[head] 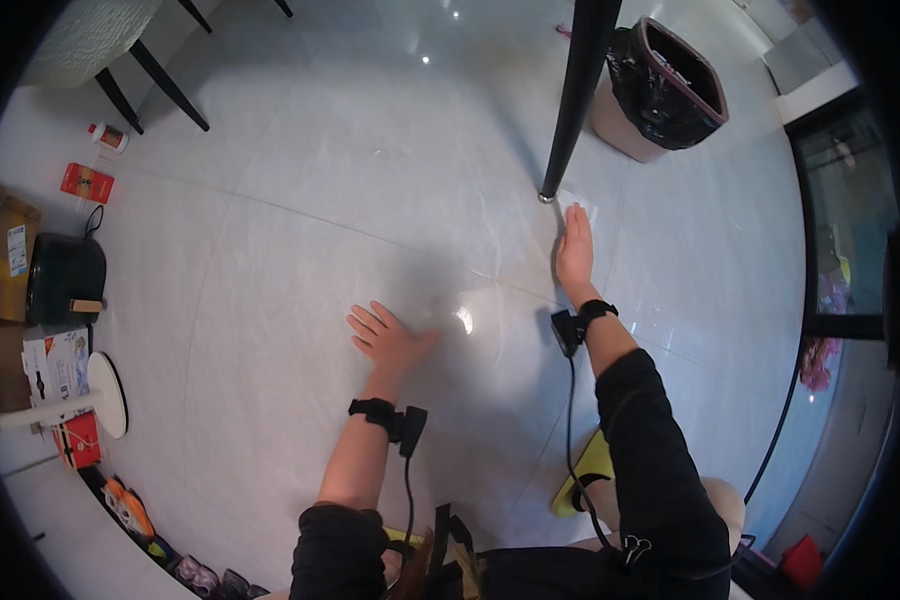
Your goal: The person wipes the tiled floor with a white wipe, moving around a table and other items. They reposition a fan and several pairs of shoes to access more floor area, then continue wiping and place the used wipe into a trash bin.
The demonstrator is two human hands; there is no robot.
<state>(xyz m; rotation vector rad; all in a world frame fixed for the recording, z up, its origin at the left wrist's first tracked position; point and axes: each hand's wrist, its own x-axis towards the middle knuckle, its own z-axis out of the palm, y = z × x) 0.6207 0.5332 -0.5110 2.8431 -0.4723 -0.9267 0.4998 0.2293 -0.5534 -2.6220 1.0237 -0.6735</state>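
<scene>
My left hand [390, 341] is spread over the pale tiled floor [285, 270], palm down, with nothing in it. My right hand [576, 251] lies with straight fingers close together on a white tissue or cloth [585, 206], only part of which shows beyond the fingertips. Just past those fingertips, a black furniture leg [581, 97] with a metal foot meets the floor. Both wrists wear black straps with small cabled devices. Whether my left palm touches the floor is hard to tell.
A lined waste bin [645, 97] stands beyond the leg. A chair [82, 45] is at the upper left. Cartons [4, 262], a dark green appliance [67, 277], a white round-based stand [109, 394] and shoes [127, 510] line the left side. A black-framed glass panel [844, 225] is at right.
</scene>
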